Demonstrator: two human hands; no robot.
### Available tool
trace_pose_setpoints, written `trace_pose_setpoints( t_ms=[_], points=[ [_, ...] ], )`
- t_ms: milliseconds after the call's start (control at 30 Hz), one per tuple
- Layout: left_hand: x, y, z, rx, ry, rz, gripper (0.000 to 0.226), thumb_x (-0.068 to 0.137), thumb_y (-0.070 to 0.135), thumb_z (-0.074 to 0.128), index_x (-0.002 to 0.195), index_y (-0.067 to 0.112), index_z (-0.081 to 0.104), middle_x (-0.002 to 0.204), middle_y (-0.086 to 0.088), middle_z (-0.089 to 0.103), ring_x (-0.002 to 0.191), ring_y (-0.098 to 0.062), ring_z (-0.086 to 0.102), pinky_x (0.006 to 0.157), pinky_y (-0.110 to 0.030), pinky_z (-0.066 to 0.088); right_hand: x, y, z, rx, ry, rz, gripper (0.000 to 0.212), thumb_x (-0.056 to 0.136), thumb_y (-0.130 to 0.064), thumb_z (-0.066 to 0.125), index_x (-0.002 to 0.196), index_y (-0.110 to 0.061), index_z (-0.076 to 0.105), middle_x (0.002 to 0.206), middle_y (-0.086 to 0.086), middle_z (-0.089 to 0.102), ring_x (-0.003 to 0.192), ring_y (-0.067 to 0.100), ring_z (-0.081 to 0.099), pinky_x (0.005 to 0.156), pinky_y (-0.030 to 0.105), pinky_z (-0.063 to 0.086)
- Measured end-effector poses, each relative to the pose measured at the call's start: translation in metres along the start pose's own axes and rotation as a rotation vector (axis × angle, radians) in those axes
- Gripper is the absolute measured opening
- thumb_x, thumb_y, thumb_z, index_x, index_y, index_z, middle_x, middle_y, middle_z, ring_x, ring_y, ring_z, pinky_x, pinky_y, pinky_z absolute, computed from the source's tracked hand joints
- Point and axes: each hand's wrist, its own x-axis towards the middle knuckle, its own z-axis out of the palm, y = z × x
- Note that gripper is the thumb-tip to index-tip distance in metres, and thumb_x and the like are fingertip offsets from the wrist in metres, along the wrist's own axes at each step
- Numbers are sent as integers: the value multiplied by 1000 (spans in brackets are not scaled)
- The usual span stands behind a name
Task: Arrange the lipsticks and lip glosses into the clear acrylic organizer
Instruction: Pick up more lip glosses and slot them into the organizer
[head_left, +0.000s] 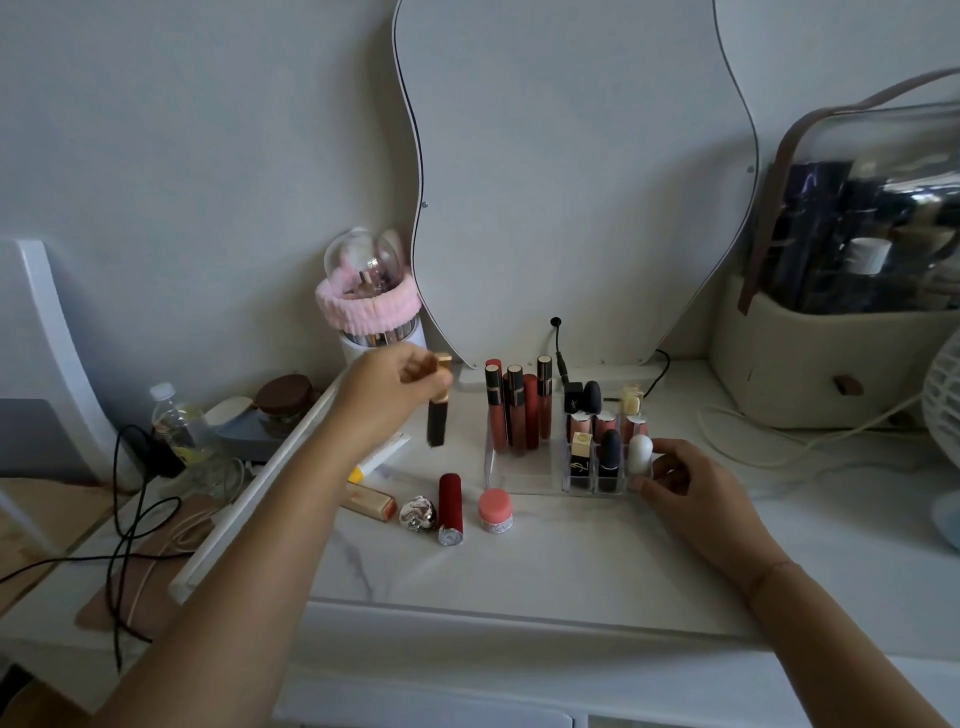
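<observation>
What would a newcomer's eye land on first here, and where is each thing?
The left hand holds a black-and-gold tube in the air, left of the clear acrylic organizer. The right hand grips that organizer's front right corner. A red lipstick lies on the marble top before it.

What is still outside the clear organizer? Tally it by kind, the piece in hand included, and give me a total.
Lipsticks on the counter: 2 (red lipstick, beige-gold lipstick)
Pink-lidded jar: 1
Silver crinkled piece: 1
White-and-yellow tube, partly under the forearm: 1
Black-and-gold tube in the left hand grip: 1
Total outside the organizer: 6
</observation>
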Motion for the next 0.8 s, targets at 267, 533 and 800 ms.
trace_pose_setpoints(
  t_ms=[267, 533, 800],
  points=[
    [11, 61, 46, -76, -162, 201, 19, 74, 15, 74, 86, 27, 65, 80, 8, 68, 70, -3, 60, 73, -19, 50, -1, 0, -1, -4, 12, 3, 43, 80, -29, 69, 121, -21, 57, 88, -2, 63, 78, 13, 59, 63, 20, 42],
    [24, 55, 81, 346, -149, 249, 9, 72, 28, 74, 77, 25, 67, 77, 10, 61, 81, -13, 49, 74, -30, 41, 0, 0, 0, -1, 20, 3, 43, 81, -26, 69, 121, -20, 57, 89, -2, 64, 78, 13, 59, 60, 17, 40],
    [29, 42, 93, 577, -120, 360, 12, 71, 39, 74, 77, 30, 68, 88, 7, 49, 94, -15, 39, 79, -30, 23, -1, -2, -1, 1, 16, -9, 42, 81, -25, 69, 121, -19, 57, 92, 2, 64, 81, 17, 59, 65, 21, 43]
  ],
)
